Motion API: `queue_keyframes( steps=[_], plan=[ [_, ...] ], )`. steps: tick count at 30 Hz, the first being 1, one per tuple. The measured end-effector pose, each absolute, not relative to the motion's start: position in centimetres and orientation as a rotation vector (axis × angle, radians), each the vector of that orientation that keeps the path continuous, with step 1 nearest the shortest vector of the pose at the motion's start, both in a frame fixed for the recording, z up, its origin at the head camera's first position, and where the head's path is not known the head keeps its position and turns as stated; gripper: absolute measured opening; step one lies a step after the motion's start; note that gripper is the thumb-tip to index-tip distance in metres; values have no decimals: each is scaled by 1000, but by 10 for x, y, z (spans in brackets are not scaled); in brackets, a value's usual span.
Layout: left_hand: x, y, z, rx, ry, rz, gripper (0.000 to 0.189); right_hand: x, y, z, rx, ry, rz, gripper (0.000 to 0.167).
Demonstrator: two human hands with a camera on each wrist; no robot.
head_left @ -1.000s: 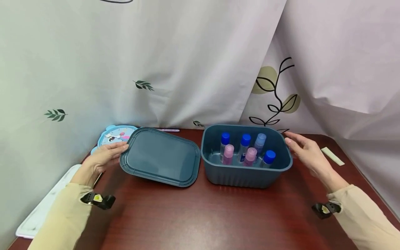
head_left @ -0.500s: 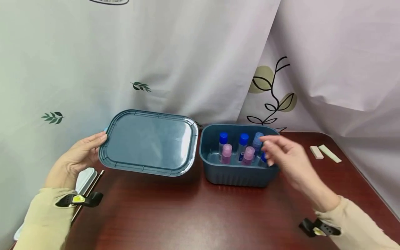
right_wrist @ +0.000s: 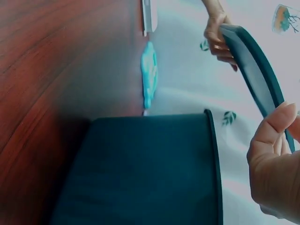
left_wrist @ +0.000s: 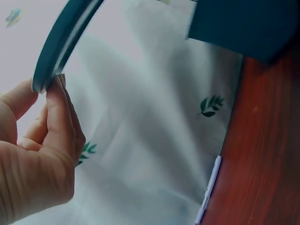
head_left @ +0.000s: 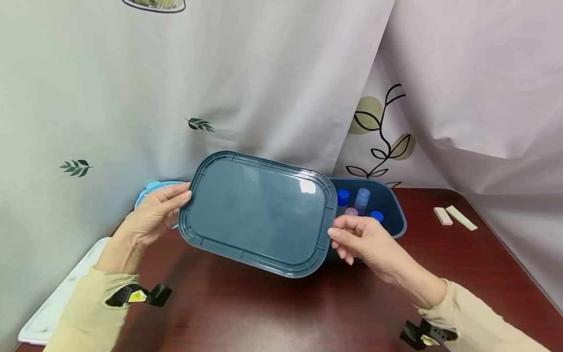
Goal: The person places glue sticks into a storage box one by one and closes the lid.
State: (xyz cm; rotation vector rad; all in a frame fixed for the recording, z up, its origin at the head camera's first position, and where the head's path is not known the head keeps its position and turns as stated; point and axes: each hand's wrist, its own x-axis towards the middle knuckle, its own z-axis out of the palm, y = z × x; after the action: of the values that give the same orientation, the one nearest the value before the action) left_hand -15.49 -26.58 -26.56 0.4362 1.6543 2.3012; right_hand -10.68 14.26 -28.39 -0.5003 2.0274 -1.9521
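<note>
A dark blue-grey lid (head_left: 259, 210) is held up off the table, tilted, with its flat face toward the head camera. My left hand (head_left: 151, 215) pinches its left edge between thumb and fingers, as the left wrist view also shows. At the opposite edge my right hand (head_left: 369, 244) pinches the rim with thumb and fingertips. Behind the lid's right end stands the matching bin (head_left: 391, 208), partly hidden. Inside it several small bottles show, among them a blue-capped bottle (head_left: 377, 215) and a pink-capped one (head_left: 351, 211); others are covered by the lid.
On the reddish-brown table (head_left: 281, 313), a light blue clock (head_left: 151, 188) lies behind my left hand. A white tray-like item (head_left: 57, 298) runs along the left edge. Two small pale strips, one a block (head_left: 443, 216), lie at the right. A pen (left_wrist: 208, 190) lies by the curtain (head_left: 264, 88).
The lid was lifted from beside the bin and moved right, now in front of the bin's left part. My right hand left the bin's right rim and took hold of the lid.
</note>
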Motion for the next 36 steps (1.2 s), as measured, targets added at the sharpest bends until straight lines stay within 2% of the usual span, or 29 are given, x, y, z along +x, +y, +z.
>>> queue_keyframes(
  steps=[3,11,16,20,26,36],
  plan=[
    [-156,-252,-262,424,1754,2257,29,-107,155,-279,-513,2093,-2010,3],
    [-166,-200,-245,530,2125,2313,17,-110,190,-250,-710,2724,-1948,6],
    [-172,-171,-240,610,2318,2217,21,-120,220,-241,-727,2696,-2023,22],
    [-175,-153,-249,538,2286,2102,38,-133,238,-250,-551,2548,-2104,33],
    [-181,-125,-277,389,2262,2019,51,-152,251,-270,-275,2774,-1740,52],
    [-188,-107,-299,390,2355,1784,54,-166,268,-292,-203,2787,-1598,54]
  ],
)
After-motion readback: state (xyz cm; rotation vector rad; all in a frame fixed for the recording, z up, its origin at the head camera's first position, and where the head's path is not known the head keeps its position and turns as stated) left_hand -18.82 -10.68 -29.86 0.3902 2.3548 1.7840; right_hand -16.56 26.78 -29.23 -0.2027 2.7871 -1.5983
